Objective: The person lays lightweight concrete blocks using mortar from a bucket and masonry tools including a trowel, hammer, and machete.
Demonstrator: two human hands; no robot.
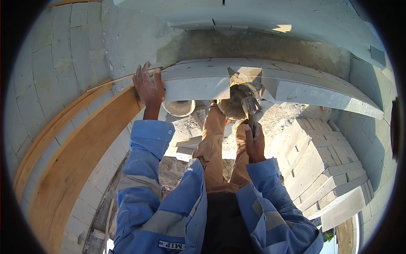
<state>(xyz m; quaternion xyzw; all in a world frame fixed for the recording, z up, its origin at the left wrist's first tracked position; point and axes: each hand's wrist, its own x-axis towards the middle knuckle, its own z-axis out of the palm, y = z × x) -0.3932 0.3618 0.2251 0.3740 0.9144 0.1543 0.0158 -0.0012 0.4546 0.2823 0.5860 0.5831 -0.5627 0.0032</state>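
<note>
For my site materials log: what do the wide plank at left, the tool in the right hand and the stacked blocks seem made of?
Wide plank: apparently bare wood, tan with streaky grain.
Tool: blade probably metal, dull grey with pale smears.
Stacked blocks: possibly lightweight concrete, unpainted; matte, pale, square-edged.

A stack of pale blocks (325, 163) at right, a grey wall (63, 72) at left.
</note>
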